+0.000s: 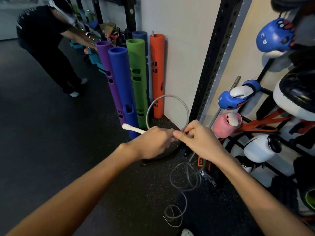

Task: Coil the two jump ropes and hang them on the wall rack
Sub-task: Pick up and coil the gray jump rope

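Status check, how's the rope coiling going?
Left hand grips white handle; right hand pinches grey rope, one loop formed. Rest trails on floor. Nothing blocking.

Rope (167, 99) grey, handle (132, 128) white. Tubes: purple (109, 70), blue (122, 82), green (138, 74), orange (157, 74). Floor (51, 133) black with pale speckles. Gloves: blue-white (238, 96), pink (225, 124). Upright (213, 62) black, perforated.

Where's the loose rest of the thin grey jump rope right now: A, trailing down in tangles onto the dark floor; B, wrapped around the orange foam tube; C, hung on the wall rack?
A: below the right hand, the thin grey jump rope drops in loose tangles onto the dark speckled floor.
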